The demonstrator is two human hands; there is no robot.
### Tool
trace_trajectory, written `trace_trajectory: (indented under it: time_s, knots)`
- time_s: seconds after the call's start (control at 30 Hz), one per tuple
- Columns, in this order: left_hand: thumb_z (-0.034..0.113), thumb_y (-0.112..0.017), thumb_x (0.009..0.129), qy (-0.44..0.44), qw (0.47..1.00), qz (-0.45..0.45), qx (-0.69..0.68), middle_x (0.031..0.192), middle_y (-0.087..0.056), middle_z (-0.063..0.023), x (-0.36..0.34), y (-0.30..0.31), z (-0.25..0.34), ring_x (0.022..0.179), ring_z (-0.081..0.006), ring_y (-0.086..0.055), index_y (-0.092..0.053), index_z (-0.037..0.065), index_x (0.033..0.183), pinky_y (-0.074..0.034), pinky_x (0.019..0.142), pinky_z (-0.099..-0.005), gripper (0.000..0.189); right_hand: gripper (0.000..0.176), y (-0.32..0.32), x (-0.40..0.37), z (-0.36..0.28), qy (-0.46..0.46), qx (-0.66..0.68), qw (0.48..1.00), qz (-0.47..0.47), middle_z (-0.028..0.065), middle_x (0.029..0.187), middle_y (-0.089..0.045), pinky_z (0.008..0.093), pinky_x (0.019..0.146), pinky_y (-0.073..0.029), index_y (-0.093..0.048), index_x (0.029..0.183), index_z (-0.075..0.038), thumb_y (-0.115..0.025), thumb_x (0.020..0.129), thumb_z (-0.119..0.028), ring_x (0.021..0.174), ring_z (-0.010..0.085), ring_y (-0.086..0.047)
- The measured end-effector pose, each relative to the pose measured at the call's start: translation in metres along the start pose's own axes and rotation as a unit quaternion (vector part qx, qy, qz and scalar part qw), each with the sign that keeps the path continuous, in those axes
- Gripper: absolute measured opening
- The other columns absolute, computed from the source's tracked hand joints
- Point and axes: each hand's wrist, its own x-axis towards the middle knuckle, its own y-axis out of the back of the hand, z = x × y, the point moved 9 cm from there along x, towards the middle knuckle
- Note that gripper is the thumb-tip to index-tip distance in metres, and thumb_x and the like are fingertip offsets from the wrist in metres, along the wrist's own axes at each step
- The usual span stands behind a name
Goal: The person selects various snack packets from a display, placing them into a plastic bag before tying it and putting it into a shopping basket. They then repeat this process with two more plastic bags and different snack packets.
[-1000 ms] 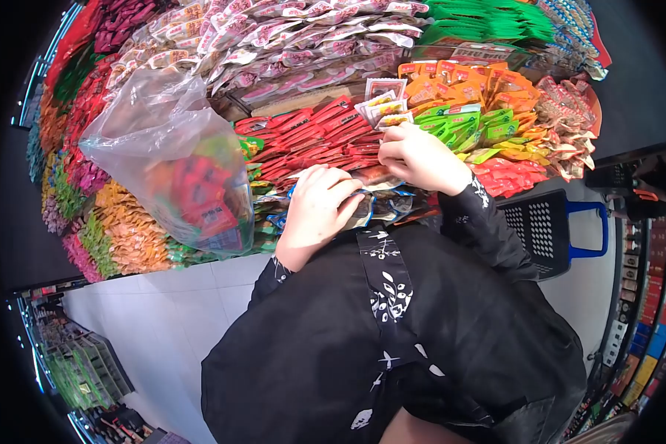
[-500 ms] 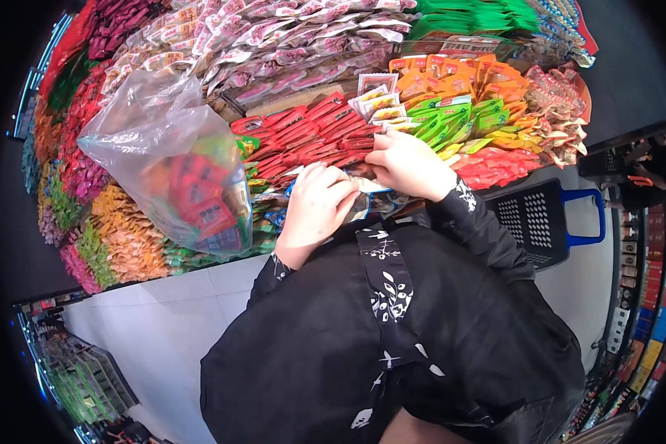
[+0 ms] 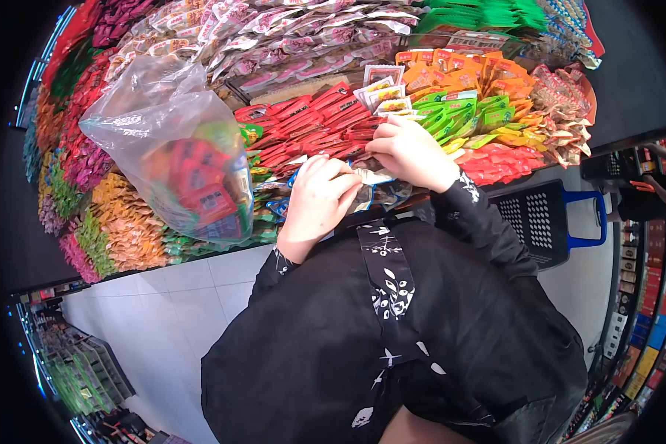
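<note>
Left hand (image 3: 317, 198) fingers grip a pale packet (image 3: 371, 176) at the table (image 3: 222, 250) edge. Right hand (image 3: 413, 152) fingers curl shut just beside it. A plastic bag (image 3: 174, 152) crowds the left.

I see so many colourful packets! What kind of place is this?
Most likely a shop's loose-snack counter: heaps of small wrapped packets sorted by colour, a clear plastic bag part-filled with them, and a blue-handled shopping basket nearby.

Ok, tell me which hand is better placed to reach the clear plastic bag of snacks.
Left, probably. The left hand lies nearer the clear plastic bag, on its side; the right hand is farther off, by the flat red packets.
</note>
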Motion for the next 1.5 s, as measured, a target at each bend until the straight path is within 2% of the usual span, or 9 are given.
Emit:
trace_trajectory:
  time_s: [0.07,0.17,0.23,0.5,0.6,0.83,1.2,1.33,1.5]
  knots:
    - [0.012,-0.071,0.074,0.014,1.0,-0.012,-0.005,0.093,-0.062,-0.0062,-0.001,0.0,-0.002,0.089,-0.0261,-0.058,-0.067,0.008,0.091,-0.043,0.087,-0.0399,0.018,0.012,0.026,-0.004,0.015,-0.06,0.169,0.98,0.09,0.0059,0.093,-0.064,0.0337,0.077,-0.046,-0.066,0.092,-0.006,-0.062,0.082,-0.008,0.086,0.0234,-0.06]
    - [0.013,-0.07,0.075,0.065,0.995,0.063,-0.029,0.107,-0.061,-0.0112,0.002,0.013,-0.003,0.101,-0.0309,-0.057,-0.064,0.006,0.107,-0.042,0.093,-0.0411,0.033,0.021,0.051,-0.03,0.06,-0.204,0.562,0.762,0.249,0.0041,0.101,-0.066,0.027,0.083,-0.047,-0.062,0.108,-0.002,-0.057,0.09,-0.012,0.09,0.0101,-0.061]
    - [0.015,-0.07,0.076,0.088,0.99,0.093,-0.053,0.115,-0.058,-0.0173,0.001,0.022,-0.004,0.11,-0.0344,-0.054,-0.06,0.002,0.115,-0.04,0.097,-0.0419,0.043,0.025,0.064,-0.038,0.064,-0.239,0.586,0.708,0.313,0.0039,0.103,-0.065,0.0243,0.083,-0.046,-0.058,0.113,0.0,-0.056,0.091,-0.011,0.09,0.0085,-0.061]
    - [0.006,-0.068,0.079,0.176,0.954,0.131,-0.206,0.089,-0.064,-0.0125,0.02,0.03,-0.011,0.076,-0.0215,-0.063,-0.062,-0.001,0.103,-0.049,0.071,-0.0313,0.026,0.028,0.036,-0.003,-0.015,-0.182,0.425,0.883,0.086,0.004,0.099,-0.06,0.0254,0.077,-0.05,-0.058,0.11,0.0,-0.066,0.083,-0.007,0.092,0.008,-0.058]
    - [0.003,-0.065,0.082,0.237,0.921,0.147,-0.273,0.083,-0.063,-0.0102,0.012,0.02,-0.03,0.07,-0.0127,-0.06,-0.062,-0.003,0.096,-0.047,0.066,-0.0258,0.015,0.02,0.057,0.003,0.021,-0.17,0.393,0.888,0.167,0.0037,0.088,-0.066,0.0256,0.069,-0.05,-0.063,0.105,-0.002,-0.061,0.088,-0.012,0.077,0.0102,-0.061]
    - [0.008,-0.05,0.094,0.304,0.678,0.182,-0.644,0.118,-0.056,-0.0085,0.003,-0.002,-0.047,0.1,-0.0168,-0.061,-0.042,0.003,0.126,-0.053,0.079,-0.0281,0.033,0.039,0.058,0.033,0.056,-0.034,-0.058,0.989,0.13,0.0096,0.091,-0.06,0.0385,0.079,-0.045,-0.059,0.112,-0.008,-0.064,0.073,-0.01,0.084,0.0298,-0.055]
    - [0.005,-0.047,0.094,0.264,0.752,0.196,-0.572,0.117,-0.058,-0.0076,0.001,0.017,-0.054,0.104,-0.0129,-0.057,-0.046,-0.001,0.126,-0.044,0.092,-0.0287,0.032,0.021,0.053,0.045,0.063,-0.025,-0.143,0.981,0.13,0.0095,0.102,-0.058,0.0408,0.091,-0.041,-0.065,0.088,-0.01,-0.069,0.068,-0.014,0.1,0.0288,-0.054]
    - [0.005,-0.048,0.094,0.264,0.742,0.196,-0.584,0.115,-0.059,-0.0074,-0.003,0.017,-0.059,0.103,-0.0127,-0.058,-0.047,0.0,0.125,-0.045,0.09,-0.0284,0.032,0.015,0.025,0.058,0.096,-0.112,0.062,0.991,-0.033,0.0122,0.091,-0.063,0.0377,0.076,-0.047,-0.066,0.081,-0.007,-0.068,0.074,-0.02,0.087,0.0293,-0.06]
    - [0.005,-0.048,0.094,0.263,0.73,0.212,-0.595,0.115,-0.059,-0.0073,-0.007,0.021,-0.06,0.102,-0.0124,-0.058,-0.048,0.0,0.124,-0.046,0.089,-0.0284,0.03,0.016,0.024,0.065,0.094,-0.105,0.035,0.994,-0.023,0.0137,0.074,-0.061,0.036,0.065,-0.047,-0.065,0.084,-0.003,-0.066,0.079,-0.019,0.074,0.0298,-0.061]
